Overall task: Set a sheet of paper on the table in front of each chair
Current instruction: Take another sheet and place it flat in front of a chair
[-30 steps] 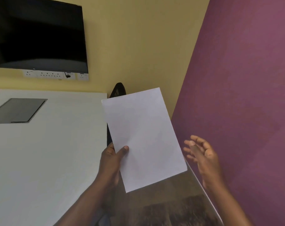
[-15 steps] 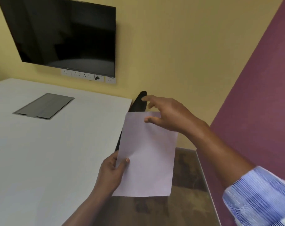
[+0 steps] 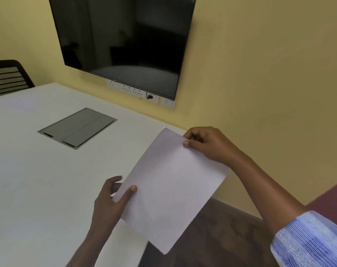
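Note:
A white sheet of paper (image 3: 171, 189) is held in the air over the right corner of the white table (image 3: 38, 180), tilted and partly past the table's edge. My left hand (image 3: 109, 201) grips its lower left edge, thumb on top. My right hand (image 3: 206, 145) pinches its top right corner. A black mesh-backed chair (image 3: 7, 78) stands at the far left side of the table. The chair seen earlier at the right edge is hidden behind the paper.
A grey cable hatch (image 3: 77, 128) is set into the tabletop. A black screen (image 3: 123, 39) hangs on the yellow wall above a row of sockets (image 3: 140, 93). Brown floor (image 3: 221, 237) lies to the right of the table.
My right hand reached in and took the sheet's top corner. The sheet moved left over the table corner, and the view turned left, bringing the far left chair into sight.

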A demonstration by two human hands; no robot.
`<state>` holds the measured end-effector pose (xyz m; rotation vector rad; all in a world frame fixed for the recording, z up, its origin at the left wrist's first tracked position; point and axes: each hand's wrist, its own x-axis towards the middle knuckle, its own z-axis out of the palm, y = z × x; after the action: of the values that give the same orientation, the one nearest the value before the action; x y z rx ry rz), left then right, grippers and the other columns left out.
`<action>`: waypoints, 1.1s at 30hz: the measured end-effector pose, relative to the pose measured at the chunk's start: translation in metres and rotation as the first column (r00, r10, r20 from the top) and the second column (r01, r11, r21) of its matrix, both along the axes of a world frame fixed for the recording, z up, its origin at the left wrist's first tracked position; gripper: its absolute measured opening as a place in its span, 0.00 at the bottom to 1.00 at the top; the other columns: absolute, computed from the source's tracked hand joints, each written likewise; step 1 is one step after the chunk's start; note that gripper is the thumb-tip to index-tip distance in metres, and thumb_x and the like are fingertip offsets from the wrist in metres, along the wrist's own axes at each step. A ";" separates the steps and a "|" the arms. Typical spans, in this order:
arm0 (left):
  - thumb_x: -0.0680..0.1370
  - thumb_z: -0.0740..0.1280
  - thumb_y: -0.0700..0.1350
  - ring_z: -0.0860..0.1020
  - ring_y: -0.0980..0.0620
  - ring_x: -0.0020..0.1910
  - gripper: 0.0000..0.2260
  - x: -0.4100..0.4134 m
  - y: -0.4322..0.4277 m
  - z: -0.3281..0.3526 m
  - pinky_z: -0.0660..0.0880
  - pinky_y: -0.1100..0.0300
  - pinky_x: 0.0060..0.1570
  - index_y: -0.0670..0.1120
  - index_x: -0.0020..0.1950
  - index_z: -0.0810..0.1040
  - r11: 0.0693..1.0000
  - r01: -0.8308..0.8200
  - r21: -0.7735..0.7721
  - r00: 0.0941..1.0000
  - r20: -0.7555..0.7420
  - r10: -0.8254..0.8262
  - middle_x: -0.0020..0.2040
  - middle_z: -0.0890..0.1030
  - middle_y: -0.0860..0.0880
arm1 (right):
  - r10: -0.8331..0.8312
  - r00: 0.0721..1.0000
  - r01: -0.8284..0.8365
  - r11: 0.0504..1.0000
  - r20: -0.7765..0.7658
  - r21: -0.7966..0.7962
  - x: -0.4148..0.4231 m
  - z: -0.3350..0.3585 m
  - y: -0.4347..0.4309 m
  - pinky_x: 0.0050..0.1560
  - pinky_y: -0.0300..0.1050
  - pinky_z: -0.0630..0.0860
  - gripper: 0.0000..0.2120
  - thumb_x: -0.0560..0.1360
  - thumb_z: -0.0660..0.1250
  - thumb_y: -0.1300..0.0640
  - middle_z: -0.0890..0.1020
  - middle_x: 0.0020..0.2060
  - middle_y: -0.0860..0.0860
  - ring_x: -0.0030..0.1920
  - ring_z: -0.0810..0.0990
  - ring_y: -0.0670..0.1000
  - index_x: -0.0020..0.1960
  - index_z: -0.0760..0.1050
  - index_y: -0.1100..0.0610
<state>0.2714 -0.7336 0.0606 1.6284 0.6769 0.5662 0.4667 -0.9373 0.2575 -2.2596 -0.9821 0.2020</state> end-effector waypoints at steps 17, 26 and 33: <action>0.74 0.75 0.42 0.86 0.44 0.47 0.07 0.262 0.180 -0.126 0.80 0.53 0.46 0.48 0.51 0.85 0.835 -0.066 -0.546 0.983 -0.179 -0.039 0.49 0.88 0.47 | -0.385 0.428 0.710 0.703 -0.818 0.041 0.256 -0.227 0.136 0.48 0.52 0.81 0.03 0.79 0.70 0.60 0.84 0.52 0.60 0.50 0.82 0.58 0.51 0.80 0.58; 0.75 0.72 0.47 0.81 0.44 0.38 0.07 0.351 0.245 -0.166 0.72 0.56 0.36 0.46 0.40 0.78 0.996 0.041 -0.074 0.874 -0.480 -0.072 0.38 0.83 0.46 | -0.542 0.286 0.715 0.670 -0.790 -0.200 0.281 -0.321 0.166 0.53 0.57 0.80 0.03 0.80 0.69 0.60 0.84 0.54 0.62 0.50 0.82 0.60 0.52 0.80 0.59; 0.76 0.72 0.48 0.80 0.36 0.54 0.19 0.375 0.245 -0.205 0.74 0.49 0.50 0.43 0.64 0.76 0.962 0.114 0.249 0.846 -0.532 0.038 0.55 0.82 0.39 | -0.581 0.210 0.742 0.619 -0.786 -0.259 0.286 -0.366 0.181 0.51 0.55 0.82 0.03 0.79 0.69 0.62 0.85 0.50 0.60 0.47 0.83 0.58 0.51 0.80 0.60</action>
<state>0.6461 -0.4885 -0.1443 2.0851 1.0040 0.1657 0.7529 -0.7562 -0.1089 -1.8187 0.5330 0.6757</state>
